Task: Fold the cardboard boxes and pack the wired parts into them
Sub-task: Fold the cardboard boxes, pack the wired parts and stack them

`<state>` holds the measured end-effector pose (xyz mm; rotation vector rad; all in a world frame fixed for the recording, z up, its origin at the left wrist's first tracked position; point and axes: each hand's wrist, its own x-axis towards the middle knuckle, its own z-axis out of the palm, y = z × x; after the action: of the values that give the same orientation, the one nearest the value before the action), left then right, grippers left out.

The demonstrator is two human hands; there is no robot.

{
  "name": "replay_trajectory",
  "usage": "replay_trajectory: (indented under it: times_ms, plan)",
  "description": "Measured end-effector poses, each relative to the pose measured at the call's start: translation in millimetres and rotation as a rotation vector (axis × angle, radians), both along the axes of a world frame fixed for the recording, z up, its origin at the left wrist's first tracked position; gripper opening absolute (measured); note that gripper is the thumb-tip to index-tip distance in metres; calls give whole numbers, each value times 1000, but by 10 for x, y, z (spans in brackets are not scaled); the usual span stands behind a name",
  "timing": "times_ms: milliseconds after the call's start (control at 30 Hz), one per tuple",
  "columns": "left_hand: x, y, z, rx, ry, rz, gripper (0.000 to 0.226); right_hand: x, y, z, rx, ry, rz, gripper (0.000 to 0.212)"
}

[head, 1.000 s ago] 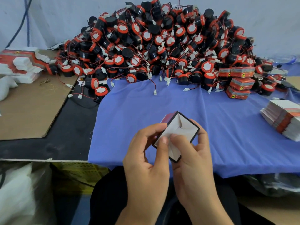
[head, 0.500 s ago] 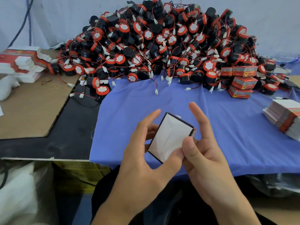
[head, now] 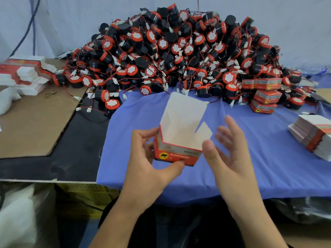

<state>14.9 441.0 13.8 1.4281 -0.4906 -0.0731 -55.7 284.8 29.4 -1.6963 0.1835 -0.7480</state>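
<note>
Red-and-white small cardboard box [head: 176, 151], top flaps raised, is gripped by the left hand [head: 152, 163] above blue cloth [head: 268, 158]. Right hand [head: 227, 153] is spread beside it, nothing held. Black-and-red wired parts [head: 179, 54] are heaped behind.

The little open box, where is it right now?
In the head view the open box is at the centre, over the blue cloth, gripped by the left hand, with the right hand beside it and the pile of wired parts behind.

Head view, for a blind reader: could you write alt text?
The left hand grips a red cardboard box, flaps up, over a blue cloth; the right hand is open beside it. A heap of wired parts lies behind.
</note>
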Motion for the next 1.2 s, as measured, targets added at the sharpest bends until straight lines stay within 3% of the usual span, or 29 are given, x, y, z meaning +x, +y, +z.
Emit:
replay_trajectory:
  times_ms: [33,100,267,400,500,600,700,800,867,967,1067,1133,1200]
  plan:
    - [28,-33,-26,-13,22,-18,70,31,-6,-37,139,16,118,58]
    - [87,-86,-101,29,24,-12,71,111,-39,-158,159,28,235,43]
    - [340,-125,-413,407,-177,227,62,337,-152,-541,-55,125,94,34]
    - [462,-163,-772,643,-154,231,46,449,-139,-873,-304,439,36,34]
    - [485,-170,-918,690,-159,279,48,508,-154,-1009,-393,489,-18,38]
    - [485,-179,-940,667,-144,296,50,502,-175,-1027,-355,468,-4,39]
    - [487,-147,-892,644,-90,240,63,459,-141,-967,-275,481,25,60]
    - [464,-28,-778,509,80,174,84,318,13,-862,-97,236,-200,61]
    - [488,43,-681,313,160,195,71,229,241,-749,-98,-46,-326,44]
    - [625,161,-503,84,231,274,36,304,754,-583,-155,-218,-122,48]
    - [896,315,-365,1,286,295,33,783,1179,-406,67,5,173,49]
    - [1149,388,-345,-58,350,331,37,1250,1321,-396,289,235,276,43]
    - [1439,435,-364,-58,404,366,44,1741,1362,-433,378,387,305,47]
